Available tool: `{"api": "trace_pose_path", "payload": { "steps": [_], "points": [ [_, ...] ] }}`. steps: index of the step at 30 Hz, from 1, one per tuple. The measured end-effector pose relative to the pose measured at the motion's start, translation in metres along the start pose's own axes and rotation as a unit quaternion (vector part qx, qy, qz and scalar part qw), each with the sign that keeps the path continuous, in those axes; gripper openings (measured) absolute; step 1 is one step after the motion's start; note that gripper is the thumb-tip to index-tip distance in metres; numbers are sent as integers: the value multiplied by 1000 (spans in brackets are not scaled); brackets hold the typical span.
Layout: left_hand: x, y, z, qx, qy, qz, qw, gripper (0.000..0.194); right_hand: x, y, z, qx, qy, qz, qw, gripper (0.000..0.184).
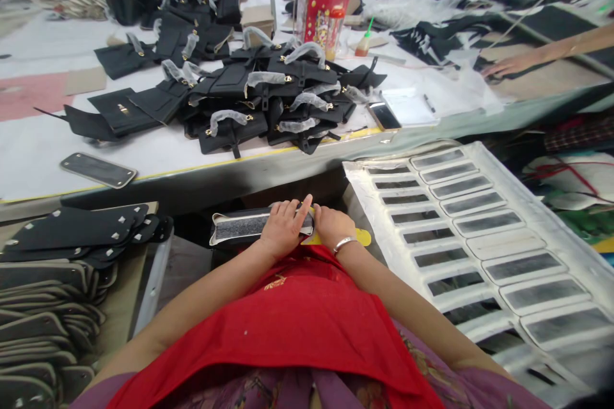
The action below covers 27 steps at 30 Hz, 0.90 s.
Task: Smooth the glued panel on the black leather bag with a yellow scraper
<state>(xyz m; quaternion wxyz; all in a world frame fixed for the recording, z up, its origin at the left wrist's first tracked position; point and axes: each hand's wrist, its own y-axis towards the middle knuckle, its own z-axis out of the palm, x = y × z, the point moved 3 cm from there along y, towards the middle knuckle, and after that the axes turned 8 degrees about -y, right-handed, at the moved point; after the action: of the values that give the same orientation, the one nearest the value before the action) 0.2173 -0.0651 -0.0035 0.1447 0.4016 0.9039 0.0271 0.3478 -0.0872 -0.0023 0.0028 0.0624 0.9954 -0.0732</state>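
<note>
In front of my red apron I have a black bag piece (238, 227) with cream edges and a grey speckled strip along its upper face. My left hand (284, 227) lies over its right part, gripping it, with the index finger stretched out; the thumb is hidden. Curled at the bag's right end is my right hand (336, 225), wearing a bracelet. A flat yellow piece (363, 237) with a rounded end shows on both sides of the right hand, which is closed over it. Its middle is covered by the hand.
Black handbags (230, 86) with wrapped handles pile on the white table (29, 160). One oblong base panel (98, 170) lies near its edge. Panel stacks (43, 319) stand left; a white rack (508, 246) of panels stands right. A co-worker's hand (508, 66) rests farther right.
</note>
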Motion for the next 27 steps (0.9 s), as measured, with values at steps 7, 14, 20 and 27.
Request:
{"api": "trace_pose_path", "payload": {
  "steps": [7,14,20,27],
  "points": [
    [4,0,-2,-3,-21,1,1000,70,5,3,-4,2,1,53,999,49],
    [10,1,-4,12,-66,10,998,79,8,7,-4,-12,-21,55,998,48],
    [17,2,-7,24,-122,27,992,112,9,8,-3,-15,-36,59,998,48],
    [22,1,-3,17,-146,18,989,101,13,16,-3,-17,-51,67,996,50]
  ]
}}
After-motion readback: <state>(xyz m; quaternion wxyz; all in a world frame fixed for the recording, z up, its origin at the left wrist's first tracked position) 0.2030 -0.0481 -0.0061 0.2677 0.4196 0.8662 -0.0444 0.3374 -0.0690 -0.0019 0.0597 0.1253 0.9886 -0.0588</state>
